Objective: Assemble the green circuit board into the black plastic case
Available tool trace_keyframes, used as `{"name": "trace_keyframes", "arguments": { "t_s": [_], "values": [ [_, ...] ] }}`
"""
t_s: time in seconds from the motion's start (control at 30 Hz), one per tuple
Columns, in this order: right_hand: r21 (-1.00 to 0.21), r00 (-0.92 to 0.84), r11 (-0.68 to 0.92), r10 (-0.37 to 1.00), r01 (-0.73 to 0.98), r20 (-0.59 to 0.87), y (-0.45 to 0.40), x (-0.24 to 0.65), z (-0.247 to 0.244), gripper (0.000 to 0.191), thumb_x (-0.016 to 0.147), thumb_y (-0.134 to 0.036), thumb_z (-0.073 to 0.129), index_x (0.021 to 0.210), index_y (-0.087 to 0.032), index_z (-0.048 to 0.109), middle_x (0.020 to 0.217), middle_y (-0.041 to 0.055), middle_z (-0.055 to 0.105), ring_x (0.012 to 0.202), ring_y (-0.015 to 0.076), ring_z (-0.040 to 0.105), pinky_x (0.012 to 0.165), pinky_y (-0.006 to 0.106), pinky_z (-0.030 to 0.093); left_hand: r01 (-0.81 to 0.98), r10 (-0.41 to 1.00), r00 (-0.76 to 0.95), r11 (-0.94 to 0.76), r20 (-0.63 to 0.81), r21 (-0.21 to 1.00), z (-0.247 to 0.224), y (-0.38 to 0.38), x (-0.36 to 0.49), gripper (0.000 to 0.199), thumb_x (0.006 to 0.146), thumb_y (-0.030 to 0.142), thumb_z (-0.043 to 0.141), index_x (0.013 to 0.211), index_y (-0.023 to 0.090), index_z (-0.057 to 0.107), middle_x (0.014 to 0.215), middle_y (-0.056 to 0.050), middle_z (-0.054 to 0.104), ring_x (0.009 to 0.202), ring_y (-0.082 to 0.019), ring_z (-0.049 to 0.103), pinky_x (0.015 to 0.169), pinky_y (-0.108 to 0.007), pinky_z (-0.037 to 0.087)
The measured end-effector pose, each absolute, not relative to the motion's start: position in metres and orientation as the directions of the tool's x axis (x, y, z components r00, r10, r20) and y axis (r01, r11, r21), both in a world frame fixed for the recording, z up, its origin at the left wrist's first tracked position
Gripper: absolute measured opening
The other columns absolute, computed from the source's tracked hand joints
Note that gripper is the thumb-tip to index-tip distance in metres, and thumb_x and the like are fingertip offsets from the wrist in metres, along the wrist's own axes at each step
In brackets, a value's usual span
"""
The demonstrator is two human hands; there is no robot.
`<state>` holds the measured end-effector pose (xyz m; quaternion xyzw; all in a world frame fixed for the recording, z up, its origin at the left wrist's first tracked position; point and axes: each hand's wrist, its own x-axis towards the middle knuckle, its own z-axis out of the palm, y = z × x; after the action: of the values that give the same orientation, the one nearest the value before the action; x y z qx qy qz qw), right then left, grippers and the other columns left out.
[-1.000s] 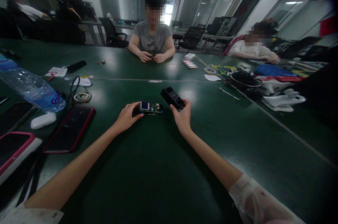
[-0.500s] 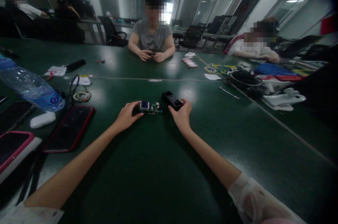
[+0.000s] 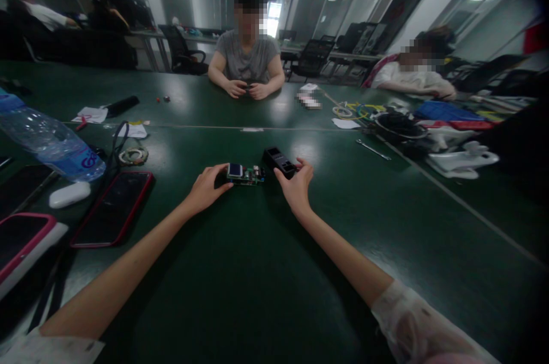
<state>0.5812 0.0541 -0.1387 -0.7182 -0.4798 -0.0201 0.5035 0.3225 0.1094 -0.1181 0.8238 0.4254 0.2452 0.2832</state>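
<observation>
Between thumb and fingers, my left hand (image 3: 209, 186) grips the left end of a green circuit board (image 3: 249, 175), which carries a small dark screen in a white frame. My right hand (image 3: 298, 181) holds a black plastic case (image 3: 278, 159) by its near right end. Cut-outs show in the case's top face. The case lies at a slant just right of the board, with a narrow gap between the two. Both are at or just above the green tabletop (image 3: 240, 272); I cannot tell whether they touch it.
To the left lie a red-edged phone (image 3: 112, 209), a white earbud case (image 3: 69, 195) and a water bottle (image 3: 51, 138). A wrench (image 3: 373, 149) and a pile of cables (image 3: 397, 123) are on the right. Across the table sits a person (image 3: 247, 58) with hands together.
My right hand's fingers have shifted slightly on the black case. The board and my left hand stay in place.
</observation>
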Motion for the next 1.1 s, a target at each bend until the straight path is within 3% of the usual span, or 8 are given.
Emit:
{"name": "trace_keyframes", "arguments": {
  "t_s": [0.77, 1.1],
  "values": [
    [-0.688, 0.523, -0.074, 0.71, 0.722, 0.472, 0.0557, 0.5817, -0.1379, 0.05, 0.072, -0.027, 0.069, 0.113, -0.013, 0.044, 0.114, 0.0154, 0.048, 0.107, 0.0287, 0.046, 0.093, 0.047, 0.04, 0.572, 0.84, 0.517, -0.482, 0.165, 0.663, -0.1202, 0.1111, 0.3223, 0.054, 0.086, 0.037, 0.058, 0.136, 0.025, 0.04, 0.133, -0.01, 0.05, 0.119, -0.028, 0.049, 0.097, -0.05, 0.043],
    [-0.783, 0.496, 0.094, 0.727, 0.614, 0.476, 0.0565, 0.5826, -0.1409, 0.046, 0.082, -0.031, 0.062, 0.121, -0.016, 0.045, 0.118, 0.0137, 0.053, 0.109, 0.0267, 0.052, 0.096, 0.049, 0.043, 0.567, 0.834, 0.525, -0.492, 0.17, 0.661, -0.1216, 0.1128, 0.3214, 0.054, 0.086, 0.037, 0.059, 0.136, 0.026, 0.04, 0.133, -0.009, 0.05, 0.118, -0.027, 0.05, 0.094, -0.049, 0.044]
  ]
}}
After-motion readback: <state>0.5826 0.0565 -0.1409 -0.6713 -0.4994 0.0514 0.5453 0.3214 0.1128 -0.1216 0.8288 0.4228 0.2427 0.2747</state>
